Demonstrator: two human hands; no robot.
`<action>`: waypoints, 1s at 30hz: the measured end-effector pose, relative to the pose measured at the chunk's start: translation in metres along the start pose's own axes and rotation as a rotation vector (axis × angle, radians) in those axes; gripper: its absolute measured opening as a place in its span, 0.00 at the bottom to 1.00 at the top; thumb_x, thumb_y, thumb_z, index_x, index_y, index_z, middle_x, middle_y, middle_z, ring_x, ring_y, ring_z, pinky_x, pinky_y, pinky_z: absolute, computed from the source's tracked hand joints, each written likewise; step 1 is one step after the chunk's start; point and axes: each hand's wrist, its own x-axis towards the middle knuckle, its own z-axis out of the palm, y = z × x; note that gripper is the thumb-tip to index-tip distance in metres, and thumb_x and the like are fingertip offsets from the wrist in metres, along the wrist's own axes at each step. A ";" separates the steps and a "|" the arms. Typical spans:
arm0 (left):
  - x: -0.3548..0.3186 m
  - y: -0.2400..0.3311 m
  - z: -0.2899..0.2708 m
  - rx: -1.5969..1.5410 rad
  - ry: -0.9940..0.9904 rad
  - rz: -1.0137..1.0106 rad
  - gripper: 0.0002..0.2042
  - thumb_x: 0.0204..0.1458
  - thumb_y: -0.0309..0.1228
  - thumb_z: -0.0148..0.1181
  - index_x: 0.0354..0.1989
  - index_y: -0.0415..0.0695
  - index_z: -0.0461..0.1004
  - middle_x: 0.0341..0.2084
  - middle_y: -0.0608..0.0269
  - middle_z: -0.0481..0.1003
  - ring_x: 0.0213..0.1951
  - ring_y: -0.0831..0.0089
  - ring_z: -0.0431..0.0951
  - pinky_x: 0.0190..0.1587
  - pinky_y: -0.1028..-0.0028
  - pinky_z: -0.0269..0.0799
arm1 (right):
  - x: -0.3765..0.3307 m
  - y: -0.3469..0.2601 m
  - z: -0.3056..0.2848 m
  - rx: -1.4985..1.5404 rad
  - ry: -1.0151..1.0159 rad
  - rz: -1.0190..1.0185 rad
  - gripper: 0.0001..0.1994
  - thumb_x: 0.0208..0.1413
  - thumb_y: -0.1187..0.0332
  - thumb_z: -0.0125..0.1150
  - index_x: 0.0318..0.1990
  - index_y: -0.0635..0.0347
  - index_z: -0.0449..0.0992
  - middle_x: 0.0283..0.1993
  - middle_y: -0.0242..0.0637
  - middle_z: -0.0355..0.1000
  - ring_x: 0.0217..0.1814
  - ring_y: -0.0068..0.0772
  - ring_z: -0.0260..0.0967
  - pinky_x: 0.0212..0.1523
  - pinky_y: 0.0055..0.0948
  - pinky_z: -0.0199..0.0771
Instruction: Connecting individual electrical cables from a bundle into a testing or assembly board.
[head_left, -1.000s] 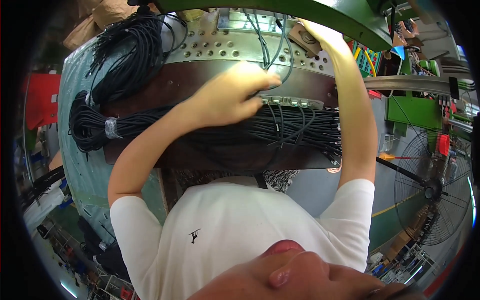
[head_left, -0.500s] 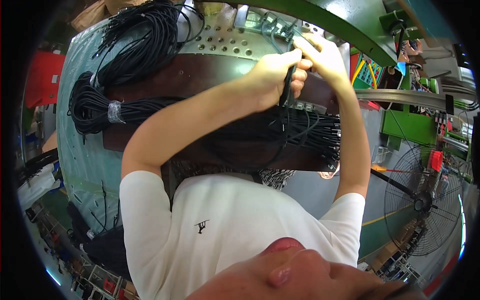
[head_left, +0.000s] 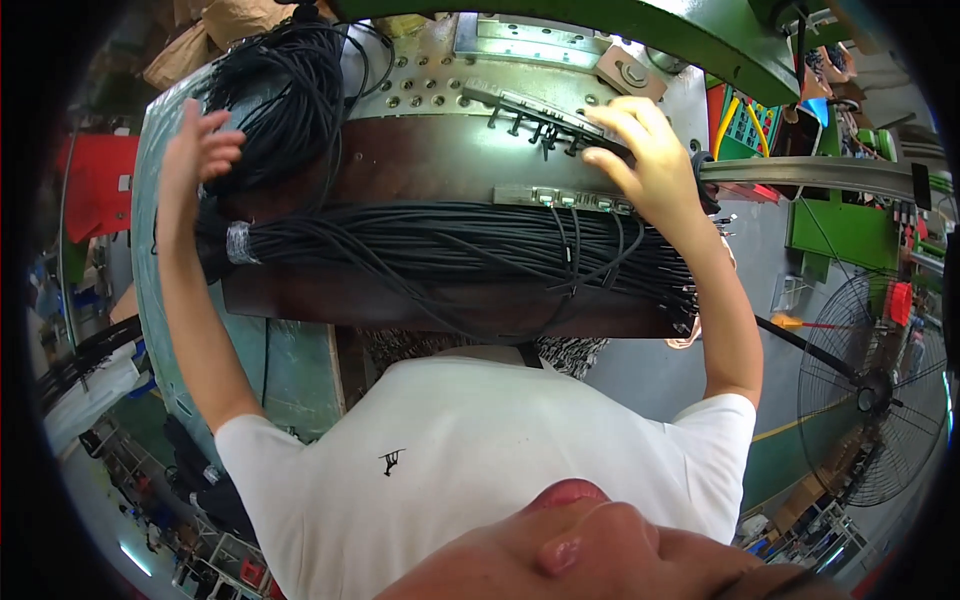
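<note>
My right hand [head_left: 655,165] grips the right end of a narrow metal fixture bar [head_left: 535,108] between thumb and fingers. Several short black pieces stick out from the bar's near side. My left hand [head_left: 200,150] is at the far left with fingers apart and nothing in it, beside a loose coil of black cables [head_left: 285,90]. Below the held bar, a second metal bar [head_left: 515,196] lies on the brown board [head_left: 420,160], with a few cable ends set in it. A long bundle of black cables [head_left: 420,235] stretches across the board, wrapped with clear film at its left.
Behind the board is a metal plate [head_left: 430,75] with rows of holes, bearing a metal mould block [head_left: 530,45]. A green machine beam [head_left: 640,40] crosses above. A metal rail [head_left: 810,173] and a black-caged fan [head_left: 870,390] stand at the right.
My left hand has let go of the dark cables and swung far left, opening. My right hand has come nearer from the mould area, now with the fixture bar in it.
</note>
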 end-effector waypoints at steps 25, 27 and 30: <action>0.004 0.073 0.271 -0.834 -0.979 -0.315 0.12 0.63 0.34 0.42 0.38 0.38 0.68 0.23 0.67 0.67 0.16 0.84 0.58 0.18 0.82 0.56 | 0.091 0.068 0.036 -0.398 0.038 -0.047 0.13 0.52 0.68 0.54 0.46 0.56 0.75 0.37 0.46 0.75 0.39 0.45 0.73 0.41 0.37 0.73; 0.002 0.068 0.269 -0.487 -0.922 -0.049 0.16 0.63 0.40 0.44 0.41 0.37 0.70 0.28 0.59 0.72 0.22 0.74 0.71 0.23 0.76 0.67 | 0.085 0.071 0.034 -0.504 0.029 -0.104 0.14 0.51 0.69 0.53 0.46 0.55 0.75 0.36 0.45 0.74 0.38 0.45 0.72 0.40 0.37 0.73; 0.008 0.073 0.235 0.860 -0.012 0.863 0.18 0.55 0.45 0.55 0.38 0.41 0.78 0.29 0.57 0.79 0.31 0.66 0.79 0.33 0.69 0.75 | 0.087 0.072 0.040 -0.647 0.015 -0.209 0.15 0.49 0.72 0.53 0.46 0.54 0.75 0.34 0.44 0.74 0.37 0.46 0.72 0.38 0.36 0.73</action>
